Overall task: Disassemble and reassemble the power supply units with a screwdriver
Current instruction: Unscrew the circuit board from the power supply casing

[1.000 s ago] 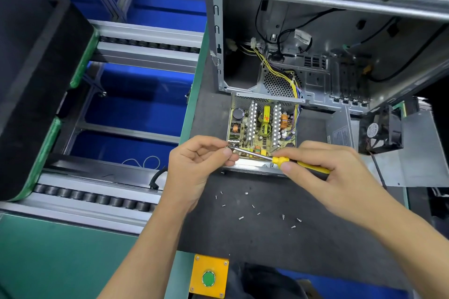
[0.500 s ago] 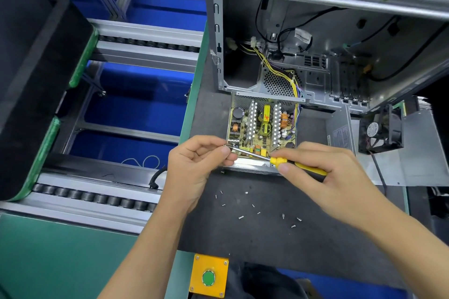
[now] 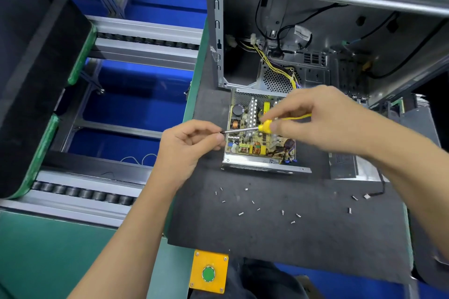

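Observation:
An opened power supply unit (image 3: 257,150) lies on the black mat, its yellow circuit board and heat sinks exposed. My right hand (image 3: 323,119) grips the yellow-handled screwdriver (image 3: 264,127) and holds it level above the board, shaft pointing left. My left hand (image 3: 189,145) is at the unit's left edge, thumb and forefinger pinched at the screwdriver's tip; what sits between them is hidden. Several loose screws (image 3: 252,204) lie on the mat in front of the unit. The unit's cover (image 3: 345,165) rests to its right.
An open metal computer case (image 3: 315,31) with yellow and black cables stands just behind the unit. A roller conveyor (image 3: 80,194) and blue bins lie left. A yellow box with a green button (image 3: 209,273) is at the near edge. A small fan (image 3: 398,107) stands at right.
Both hands have risen away from the unit's near edge and now hover over its middle. The screwdriver went from slanted to nearly level, its tip still at my left fingers.

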Demonstrator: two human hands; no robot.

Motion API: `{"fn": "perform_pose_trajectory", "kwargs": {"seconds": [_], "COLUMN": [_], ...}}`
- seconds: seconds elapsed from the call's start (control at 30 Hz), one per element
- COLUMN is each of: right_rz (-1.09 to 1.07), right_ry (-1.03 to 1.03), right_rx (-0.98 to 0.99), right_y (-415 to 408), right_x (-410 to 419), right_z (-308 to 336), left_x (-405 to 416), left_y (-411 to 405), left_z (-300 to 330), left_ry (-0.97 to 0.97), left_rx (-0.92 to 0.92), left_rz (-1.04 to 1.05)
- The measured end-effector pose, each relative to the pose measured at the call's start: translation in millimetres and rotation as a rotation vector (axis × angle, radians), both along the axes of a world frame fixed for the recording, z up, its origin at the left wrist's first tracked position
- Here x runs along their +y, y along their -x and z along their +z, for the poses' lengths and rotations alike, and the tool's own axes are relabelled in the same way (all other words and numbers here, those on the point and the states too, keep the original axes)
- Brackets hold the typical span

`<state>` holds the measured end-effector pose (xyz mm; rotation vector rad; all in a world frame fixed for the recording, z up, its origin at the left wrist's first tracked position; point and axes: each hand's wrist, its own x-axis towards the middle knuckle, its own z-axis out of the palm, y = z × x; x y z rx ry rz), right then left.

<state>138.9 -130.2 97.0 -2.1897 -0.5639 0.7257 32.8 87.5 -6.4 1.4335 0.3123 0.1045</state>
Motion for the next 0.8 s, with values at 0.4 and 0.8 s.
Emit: {"fn": "perform_pose_trajectory", "kwargs": {"seconds": [0.4,0.8], "right_rz": [-0.338,-0.458], "right_ry": [-0.314,-0.454], "right_rx": [0.251,0.040], "right_y": [-8,18], "right_x": [21,36], "right_z": [-13,-29], "left_x": [-4,-9], "left_y": [6,6], "left_z": [-17,-23], "left_ry": [0.049,-0.219], "left_rx": [0.027,-0.062], "left_rz": [0.080,0.050]}}
